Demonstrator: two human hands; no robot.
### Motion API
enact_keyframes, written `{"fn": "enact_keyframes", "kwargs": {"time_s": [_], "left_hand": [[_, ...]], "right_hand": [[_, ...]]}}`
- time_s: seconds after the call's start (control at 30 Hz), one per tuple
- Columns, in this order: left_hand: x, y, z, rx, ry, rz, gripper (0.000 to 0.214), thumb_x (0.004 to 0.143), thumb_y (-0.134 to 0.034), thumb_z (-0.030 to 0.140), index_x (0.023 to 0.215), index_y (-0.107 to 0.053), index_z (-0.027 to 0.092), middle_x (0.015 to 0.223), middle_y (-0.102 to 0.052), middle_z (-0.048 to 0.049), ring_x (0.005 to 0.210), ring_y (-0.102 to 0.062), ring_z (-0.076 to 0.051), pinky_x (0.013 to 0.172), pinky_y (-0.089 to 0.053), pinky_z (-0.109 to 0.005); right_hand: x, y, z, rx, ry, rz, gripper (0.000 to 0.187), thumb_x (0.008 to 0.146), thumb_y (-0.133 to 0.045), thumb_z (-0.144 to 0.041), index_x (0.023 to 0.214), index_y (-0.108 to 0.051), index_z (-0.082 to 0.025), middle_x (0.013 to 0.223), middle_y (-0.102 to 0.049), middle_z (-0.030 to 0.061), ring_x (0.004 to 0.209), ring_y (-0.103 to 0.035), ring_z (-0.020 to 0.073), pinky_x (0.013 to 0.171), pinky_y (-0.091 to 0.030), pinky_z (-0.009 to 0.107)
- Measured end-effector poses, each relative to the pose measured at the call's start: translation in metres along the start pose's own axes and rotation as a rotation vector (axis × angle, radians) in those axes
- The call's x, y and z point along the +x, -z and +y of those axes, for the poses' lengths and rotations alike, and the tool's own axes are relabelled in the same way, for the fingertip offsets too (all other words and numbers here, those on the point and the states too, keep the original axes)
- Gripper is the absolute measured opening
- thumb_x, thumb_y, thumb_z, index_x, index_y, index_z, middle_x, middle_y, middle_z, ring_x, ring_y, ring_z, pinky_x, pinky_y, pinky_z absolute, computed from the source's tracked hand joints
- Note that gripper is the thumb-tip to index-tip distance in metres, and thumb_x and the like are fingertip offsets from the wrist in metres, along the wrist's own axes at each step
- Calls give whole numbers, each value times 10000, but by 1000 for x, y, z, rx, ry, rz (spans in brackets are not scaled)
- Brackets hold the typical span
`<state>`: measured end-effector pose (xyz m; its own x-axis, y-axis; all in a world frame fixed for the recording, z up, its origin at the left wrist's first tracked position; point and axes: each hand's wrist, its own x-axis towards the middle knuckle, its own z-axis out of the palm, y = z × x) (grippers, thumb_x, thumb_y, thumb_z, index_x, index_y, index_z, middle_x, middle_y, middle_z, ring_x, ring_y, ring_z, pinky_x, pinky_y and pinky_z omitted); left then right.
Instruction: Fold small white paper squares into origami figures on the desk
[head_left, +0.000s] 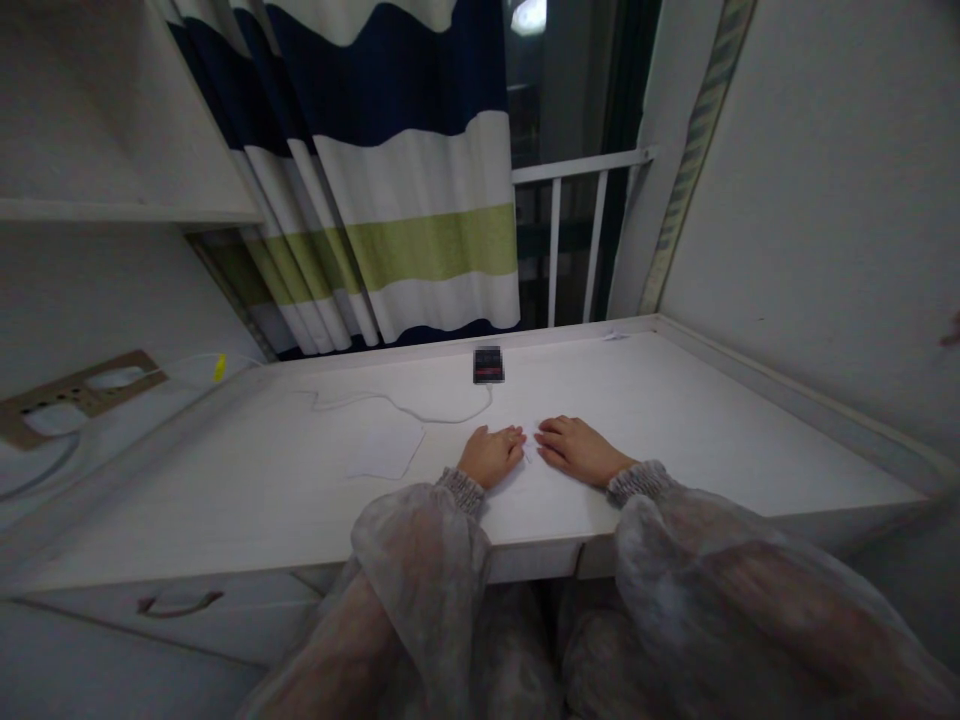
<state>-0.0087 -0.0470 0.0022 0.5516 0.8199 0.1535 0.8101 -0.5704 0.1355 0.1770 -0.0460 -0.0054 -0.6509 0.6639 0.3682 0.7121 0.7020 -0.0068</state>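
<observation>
My left hand (493, 456) rests low on the white desk (285, 500), its fingers bent and pressed together at the edge of a small white piece of paper (529, 447). Facing it from the other side is my right hand (581, 449), palm down, with the fingers stretched out and a little apart, tips close to the same piece. The paper is pale against the desk, and its shape is partly hidden by the fingers. Farther left lies a white sheet (385, 452), its edge faintly visible.
Beyond my hands a small dark device with a red display (489, 366) stands on a white cable (405, 408). A small white scrap (615, 336) lies near the back edge. Left is a socket strip (82, 395) with plugs; behind, a striped curtain (420, 180). A drawer handle (180, 604) protrudes below.
</observation>
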Motion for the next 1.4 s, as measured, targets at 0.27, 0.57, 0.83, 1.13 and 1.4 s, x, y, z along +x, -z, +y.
{"fn": "enact_keyframes", "kwargs": {"time_s": [0.27, 0.57, 0.83, 1.13, 1.4], "left_hand": [[12, 5, -15, 24, -19, 13, 351, 865, -311, 221, 1156, -508, 204, 1266, -497, -56, 1201, -418, -179, 1022, -226, -497], [13, 4, -8, 55, 16, 48, 346, 855, -330, 208, 1147, -512, 168, 1239, -518, -93, 1168, -457, -186, 1025, -210, -509], [14, 6, -12, -45, 113, -8, 364, 882, -275, 247, 1164, -503, 228, 1285, -475, -42, 1193, -429, -179, 1014, -229, -520], [14, 8, -15, -150, 214, 29, 372, 892, -269, 314, 1098, -566, 226, 1220, -539, -49, 1150, -475, -180, 1019, -226, -476], [16, 4, -23, -245, 151, 92, 292, 853, -376, 259, 1016, -614, 216, 1166, -583, -51, 1125, -498, -172, 1014, -256, -424]], "right_hand": [[22, -1, 11, 26, 54, -8, 278, 835, -438, -259, 1002, -616, -125, 959, -581, 135, 891, -505, 224, 777, -407, 361], [34, -8, 31, 128, 116, -15, 299, 826, -474, -325, 1032, -631, -175, 974, -572, 119, 893, -505, 219, 782, -410, 371], [28, -8, 44, 184, 94, -22, 266, 830, -457, -253, 984, -653, -163, 1023, -591, 117, 907, -540, 207, 794, -427, 358], [31, -5, 39, 225, 80, -19, 253, 819, -454, -221, 920, -675, -150, 965, -596, 118, 883, -535, 209, 790, -422, 369], [46, -7, 41, 312, 77, -37, 209, 797, -541, -292, 729, -661, -135, 816, -582, 90, 775, -528, 173, 736, -427, 315]]}}
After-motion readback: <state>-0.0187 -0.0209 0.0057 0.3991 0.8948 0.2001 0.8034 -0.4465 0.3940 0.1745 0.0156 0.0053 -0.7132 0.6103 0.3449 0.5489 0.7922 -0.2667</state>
